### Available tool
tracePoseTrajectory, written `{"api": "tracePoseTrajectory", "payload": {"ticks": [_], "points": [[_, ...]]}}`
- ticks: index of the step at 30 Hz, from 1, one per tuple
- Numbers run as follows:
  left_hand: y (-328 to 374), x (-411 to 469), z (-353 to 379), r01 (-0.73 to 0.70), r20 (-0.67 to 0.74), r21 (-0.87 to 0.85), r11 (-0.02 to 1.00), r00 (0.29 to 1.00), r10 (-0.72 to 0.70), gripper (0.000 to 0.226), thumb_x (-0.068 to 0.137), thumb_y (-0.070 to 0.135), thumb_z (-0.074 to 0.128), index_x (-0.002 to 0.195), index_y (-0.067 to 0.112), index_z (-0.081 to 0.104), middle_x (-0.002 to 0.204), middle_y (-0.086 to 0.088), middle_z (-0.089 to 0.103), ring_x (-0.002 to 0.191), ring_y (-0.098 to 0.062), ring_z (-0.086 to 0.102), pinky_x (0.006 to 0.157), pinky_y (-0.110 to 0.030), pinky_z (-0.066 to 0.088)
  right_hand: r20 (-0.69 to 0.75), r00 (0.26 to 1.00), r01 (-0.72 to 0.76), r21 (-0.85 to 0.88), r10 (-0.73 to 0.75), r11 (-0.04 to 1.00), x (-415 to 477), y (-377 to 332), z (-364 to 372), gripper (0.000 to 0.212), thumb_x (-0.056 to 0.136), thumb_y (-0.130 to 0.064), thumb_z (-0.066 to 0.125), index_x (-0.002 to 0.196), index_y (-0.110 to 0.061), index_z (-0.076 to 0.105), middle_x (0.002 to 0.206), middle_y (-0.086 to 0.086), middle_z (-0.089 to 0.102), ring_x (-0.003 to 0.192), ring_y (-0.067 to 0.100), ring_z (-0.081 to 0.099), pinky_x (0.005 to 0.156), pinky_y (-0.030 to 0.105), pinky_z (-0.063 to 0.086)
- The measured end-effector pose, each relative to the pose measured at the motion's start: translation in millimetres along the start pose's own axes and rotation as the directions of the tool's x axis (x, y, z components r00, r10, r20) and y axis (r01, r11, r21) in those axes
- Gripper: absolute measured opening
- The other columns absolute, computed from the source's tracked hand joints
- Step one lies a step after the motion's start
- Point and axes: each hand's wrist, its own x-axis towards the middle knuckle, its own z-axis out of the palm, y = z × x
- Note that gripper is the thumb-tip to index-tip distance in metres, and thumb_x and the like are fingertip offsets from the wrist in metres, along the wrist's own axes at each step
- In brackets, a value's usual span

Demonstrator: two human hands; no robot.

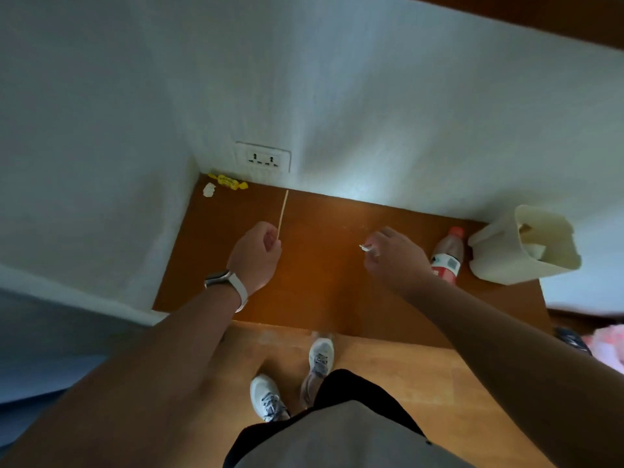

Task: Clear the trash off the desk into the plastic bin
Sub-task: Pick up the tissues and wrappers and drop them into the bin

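My left hand [258, 255] is closed around the lower end of a thin wooden stick [283, 212] that points toward the wall. My right hand [393, 256] pinches a small white scrap [366, 248] above the middle of the brown desk [320, 282]. In the far left corner lie a yellow candy wrapper [228, 181] and a crumpled white paper bit [209, 189]. A cream plastic bin [526, 246] stands at the desk's right end, holding some paper. Beside it, left of the bin, stands a plastic bottle [447, 256] with a pink cap and red label.
White walls enclose the desk at the back and left, with a wall socket [263, 158] above the far corner. The wooden floor and my shoes [320, 356] show below the desk's front edge. Something pink [607, 346] lies on the floor at the right.
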Motion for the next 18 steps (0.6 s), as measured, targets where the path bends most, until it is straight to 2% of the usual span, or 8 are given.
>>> {"api": "tracePoseTrajectory", "payload": {"ticks": [6,9,12,13,15,16,18], "points": [[57,-8,26,-0.116,0.049,-0.039,0.993,0.992,0.118,0.008,0.092,0.016,0.055,0.096,0.022,0.055,0.081,0.003,0.059,0.071,-0.014,0.057,0.059,-0.024,0.047,-0.055,0.989,-0.134,0.021,0.135,0.991,-25,41,-19,0.023,0.092,-0.022,0.056,0.112,-0.017,0.065,0.110,0.001,0.061,0.094,0.018,0.061,0.075,0.037,0.054],[88,-8,46,-0.121,0.078,-0.070,0.990,0.989,0.126,0.008,0.091,0.015,0.056,0.095,0.022,0.057,0.081,0.004,0.060,0.072,-0.013,0.057,0.059,-0.021,0.045,-0.072,0.982,-0.171,0.032,0.173,0.985,-29,60,-28,0.023,0.092,-0.022,0.055,0.112,-0.018,0.064,0.110,0.000,0.060,0.093,0.016,0.056,0.083,0.039,0.050],[123,-5,72,-0.133,0.105,-0.094,0.987,0.984,0.143,0.005,0.091,0.013,0.055,0.093,0.017,0.059,0.081,-0.002,0.062,0.072,-0.017,0.057,0.058,-0.018,0.044,-0.116,0.980,-0.159,0.023,0.161,0.987,-35,84,-35,0.019,0.091,-0.025,0.055,0.108,-0.023,0.063,0.102,-0.006,0.058,0.086,0.010,0.048,0.093,0.050,0.046],[136,-2,82,-0.143,0.113,-0.098,0.985,0.982,0.154,0.005,0.091,0.014,0.055,0.092,0.015,0.060,0.081,-0.004,0.062,0.073,-0.018,0.058,0.058,-0.018,0.044,-0.126,0.983,-0.132,0.027,0.134,0.991,-38,94,-39,0.017,0.091,-0.026,0.054,0.106,-0.024,0.062,0.100,-0.007,0.057,0.085,0.011,0.051,0.090,0.048,0.048],[162,3,104,-0.151,0.123,-0.097,0.984,0.979,0.162,0.005,0.091,0.016,0.055,0.091,0.017,0.060,0.081,0.000,0.061,0.072,-0.015,0.057,0.060,-0.021,0.046,-0.138,0.987,-0.079,0.069,0.088,0.994,-44,119,-48,0.014,0.091,-0.024,0.055,0.103,-0.021,0.062,0.099,-0.005,0.057,0.086,0.014,0.055,0.078,0.036,0.049],[176,6,115,-0.142,0.118,-0.093,0.985,0.981,0.153,0.005,0.090,0.017,0.056,0.090,0.019,0.060,0.080,0.003,0.060,0.070,-0.011,0.055,0.059,-0.021,0.044,-0.143,0.987,-0.067,0.080,0.078,0.995,-46,134,-54,0.014,0.091,-0.023,0.055,0.102,-0.019,0.062,0.099,-0.004,0.057,0.087,0.016,0.055,0.070,0.030,0.045],[206,10,140,-0.107,0.096,-0.098,0.989,0.989,0.116,0.004,0.089,0.019,0.056,0.089,0.021,0.059,0.077,0.006,0.059,0.068,-0.008,0.053,0.059,-0.019,0.042,-0.161,0.983,-0.077,0.078,0.088,0.994,-49,167,-67,0.015,0.092,-0.025,0.055,0.102,-0.017,0.062,0.102,-0.002,0.059,0.088,0.016,0.054,0.064,0.028,0.038]]}}
